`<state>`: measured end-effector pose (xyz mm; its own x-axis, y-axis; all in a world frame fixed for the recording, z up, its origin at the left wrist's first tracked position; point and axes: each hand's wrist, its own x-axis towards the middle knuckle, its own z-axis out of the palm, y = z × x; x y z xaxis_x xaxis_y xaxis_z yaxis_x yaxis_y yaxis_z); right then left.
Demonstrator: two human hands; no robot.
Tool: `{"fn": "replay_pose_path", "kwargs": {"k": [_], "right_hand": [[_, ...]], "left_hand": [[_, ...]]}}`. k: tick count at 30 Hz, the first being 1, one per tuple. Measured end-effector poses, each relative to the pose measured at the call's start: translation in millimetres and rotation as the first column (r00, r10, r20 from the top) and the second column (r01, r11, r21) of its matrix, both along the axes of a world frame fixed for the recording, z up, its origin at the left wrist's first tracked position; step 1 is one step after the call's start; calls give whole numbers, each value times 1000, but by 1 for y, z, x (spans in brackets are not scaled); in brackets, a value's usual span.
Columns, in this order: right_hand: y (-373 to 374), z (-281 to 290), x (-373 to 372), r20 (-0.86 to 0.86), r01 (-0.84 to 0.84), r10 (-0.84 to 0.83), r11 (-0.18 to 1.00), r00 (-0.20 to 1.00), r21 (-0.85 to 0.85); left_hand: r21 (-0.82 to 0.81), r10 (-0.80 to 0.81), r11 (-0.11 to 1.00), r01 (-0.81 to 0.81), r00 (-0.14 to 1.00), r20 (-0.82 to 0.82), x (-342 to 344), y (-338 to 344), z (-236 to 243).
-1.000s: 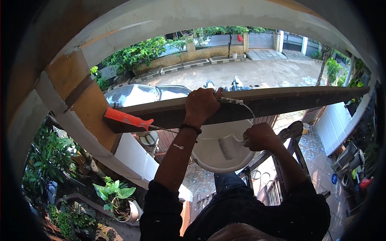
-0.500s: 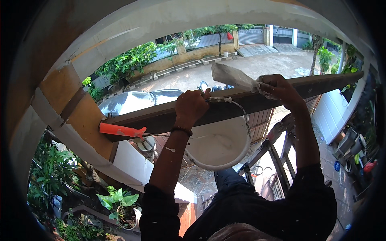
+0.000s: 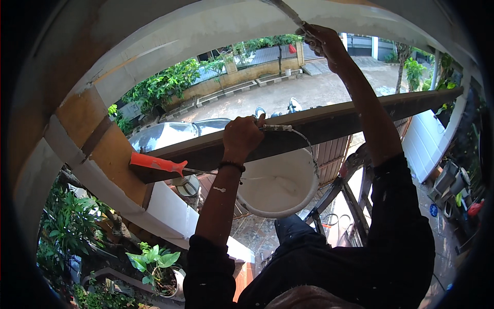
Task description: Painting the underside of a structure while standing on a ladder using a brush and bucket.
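My left hand (image 3: pixel 243 136) is closed around the wire handle (image 3: pixel 278 127) of a white bucket (image 3: pixel 278 188), at the top edge of a long dark beam (image 3: pixel 319 123). The bucket hangs on my side of the beam, with whitish stuff coating its inside. An orange-handled tool (image 3: pixel 158 163) leans across it, its thin metal rod reaching over the rim. Raised high beyond the beam, my right hand (image 3: pixel 321 40) grips a flat, white-smeared tool (image 3: pixel 285 11). Its far end runs out of the picture at the top, so I cannot tell its exact kind.
A pale curved wall (image 3: pixel 206 26) arches overhead, joining an ochre and grey pillar (image 3: pixel 103 139) at left. Below me stands a dark ladder-like frame (image 3: pixel 355 206). A potted plant (image 3: pixel 157 262) is at lower left, a car (image 3: pixel 175 135) beyond the beam, and the road (image 3: pixel 231 103) farther out.
My right hand has risen from the beam toward the overhead wall, carrying the flat tool, which now shows edge-on. My left hand and the bucket have stayed nearly in place.
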<state>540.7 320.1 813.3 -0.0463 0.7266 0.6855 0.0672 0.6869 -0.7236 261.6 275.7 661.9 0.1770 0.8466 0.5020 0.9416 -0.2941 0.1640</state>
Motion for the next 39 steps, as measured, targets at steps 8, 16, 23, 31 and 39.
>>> {"fn": "replay_pose_path", "kwargs": {"k": [8, 16, 23, 31, 39], "right_hand": [[16, -58, 24, -505, -152, 137, 988, 852, 10], [24, -28, -98, -678, -437, 469, 868, 566, 235], [4, -36, -231, -573, -702, 643, 694, 508, 157], [21, -39, -166, -291, -479, 467, 877, 835, 31], [25, -53, -34, -483, -182, 167, 983, 859, 17]], "left_hand": [[32, -2, 999, 2, 1000, -9, -3, 0, 4], [63, -17, 998, 17, 1000, -3, -4, -2, 1], [122, -46, 991, 48, 999, -21, -8, 0, -4], [91, -25, 996, 25, 1000, -7, -3, -4, 1], [92, -25, 995, 25, 1000, -2, -3, -2, 0]]}}
